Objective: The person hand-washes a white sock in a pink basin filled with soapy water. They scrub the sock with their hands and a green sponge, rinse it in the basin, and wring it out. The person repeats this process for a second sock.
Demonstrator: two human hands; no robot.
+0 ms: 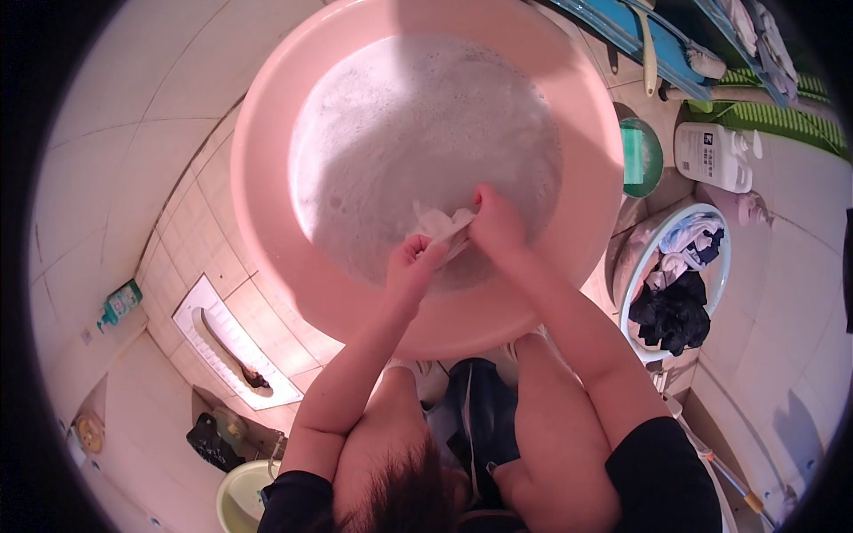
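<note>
Left to right: a green pump bottle (119, 304) by the wall, then a white squat toilet (236, 333) in the tiled floor. Left hand (416, 259) — fingers curled closed on a bunched white cloth (440, 224), held over sudsy water (418, 115) in a pink basin (265, 169); right hand's (498, 226) fingers grip its other side. Farther right — a pale-rimmed tub (636, 275) holding dark clothes (673, 313).

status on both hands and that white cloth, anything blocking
Left hand, right hand: both gripping white cloth. Cloth over sudsy water in pink tub, contact unclear. Nothing seen blocking either hand.
</note>
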